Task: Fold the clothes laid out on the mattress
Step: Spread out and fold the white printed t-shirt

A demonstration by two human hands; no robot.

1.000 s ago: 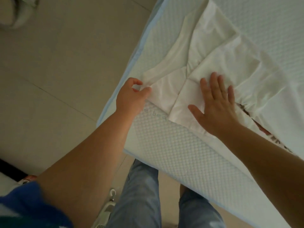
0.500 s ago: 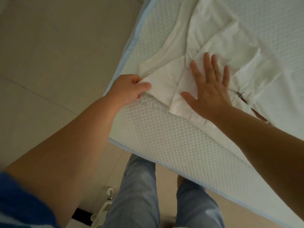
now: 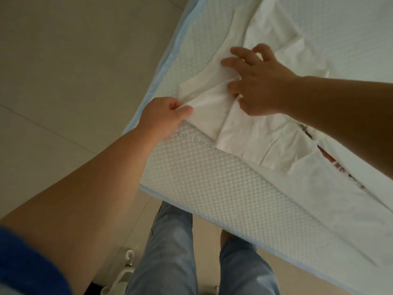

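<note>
White garment (image 3: 240, 133) lies rumpled on the mattress (image 3: 212, 188) near its corner, long axis running away from that corner toward the far side. Left hand (image 3: 163, 118) pinches the garment's nearest edge at the corner, thumb against curled fingers. Right hand (image 3: 257, 86), further in from the corner, has its fingers bent, gathering a fold of cloth.

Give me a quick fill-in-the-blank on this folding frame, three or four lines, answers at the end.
1. The left hand pinches the ____ garment at its corner.
2. The garment lies on the quilted ____.
3. The right hand bunches the cloth with ____ fingers.
4. The person's legs wear light blue ____.

Missing words: white; mattress; curled; jeans
</note>
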